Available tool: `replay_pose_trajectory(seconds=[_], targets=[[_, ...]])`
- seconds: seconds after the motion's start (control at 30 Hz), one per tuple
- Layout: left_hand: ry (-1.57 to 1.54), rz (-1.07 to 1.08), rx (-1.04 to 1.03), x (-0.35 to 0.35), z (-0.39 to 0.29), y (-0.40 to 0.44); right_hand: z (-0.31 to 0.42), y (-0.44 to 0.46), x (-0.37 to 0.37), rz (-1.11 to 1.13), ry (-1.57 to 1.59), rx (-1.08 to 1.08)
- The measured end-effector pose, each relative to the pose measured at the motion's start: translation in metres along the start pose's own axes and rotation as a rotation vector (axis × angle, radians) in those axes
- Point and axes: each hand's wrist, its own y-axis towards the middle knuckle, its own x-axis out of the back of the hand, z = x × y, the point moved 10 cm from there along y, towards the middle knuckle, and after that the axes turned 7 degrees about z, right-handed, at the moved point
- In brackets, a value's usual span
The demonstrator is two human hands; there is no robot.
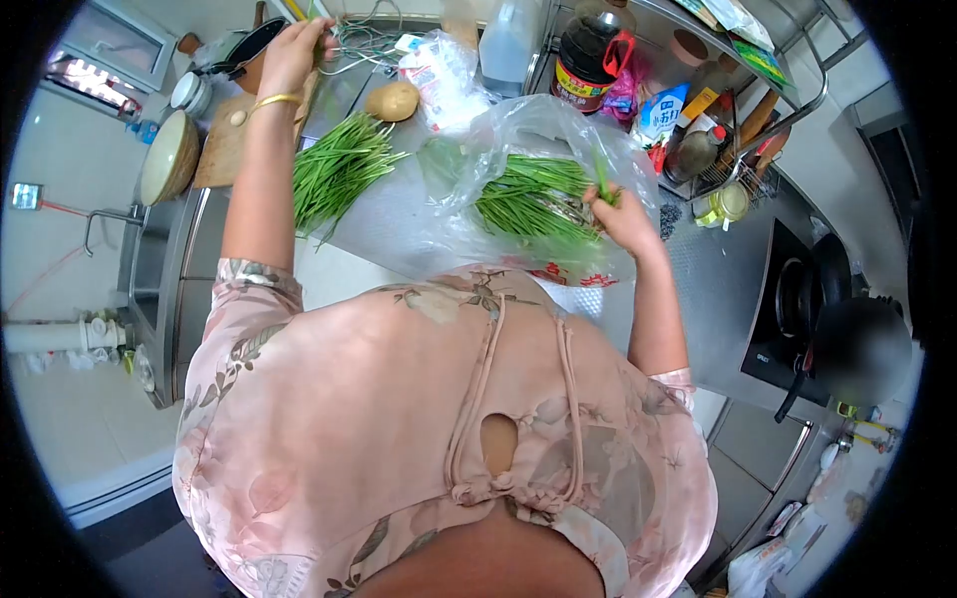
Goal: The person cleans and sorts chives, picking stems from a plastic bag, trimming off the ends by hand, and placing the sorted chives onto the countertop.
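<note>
My right hand (626,221) pinches a few green garlic chive stalks (602,171) at the right end of a chive bunch (533,194). That bunch lies on an opened clear plastic bag (488,135) on the counter. My left hand (297,58) is stretched out to the far left, above the wooden boards, with its fingers closed. Something thin and yellow-green shows near its fingertips, too small to make out. Between my arms lies a second pile of chives (344,171), beside a brown potato (392,101).
Behind the bag stand a dark sauce bottle (583,75) and a clear jug (510,45). A cutting board (221,145) and a bowl (169,159) are at left, near the sink (150,239). A cooktop (773,329) with a pan is at right.
</note>
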Motion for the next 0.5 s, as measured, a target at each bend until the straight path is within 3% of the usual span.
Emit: replay_pose_trajectory(seconds=[0.07, 0.13, 0.17, 0.23, 0.3, 0.5], targets=[[0.241, 0.011, -0.071, 0.025, 0.029, 0.009, -0.003, 0.005, -0.011, 0.034, -0.277, -0.005], [0.521, -0.050, 0.000, 0.033, 0.049, -0.003, -0.018, 0.018, -0.019, 0.012, -0.591, -0.060], [0.776, -0.129, -0.276, 0.033, 0.041, -0.014, -0.022, 0.024, -0.023, 0.007, -0.675, -0.119], [0.749, 0.047, -0.087, 0.046, 0.121, 0.000, -0.027, 0.034, -0.024, -0.040, -0.807, -0.242], [0.917, 0.116, 0.252, 0.034, 0.130, -0.025, -0.042, 0.047, -0.016, -0.098, -0.847, -0.286], [1.178, 0.165, 0.245, 0.027, 0.185, -0.031, -0.082, 0.072, -0.009, -0.139, -0.878, -0.288]])
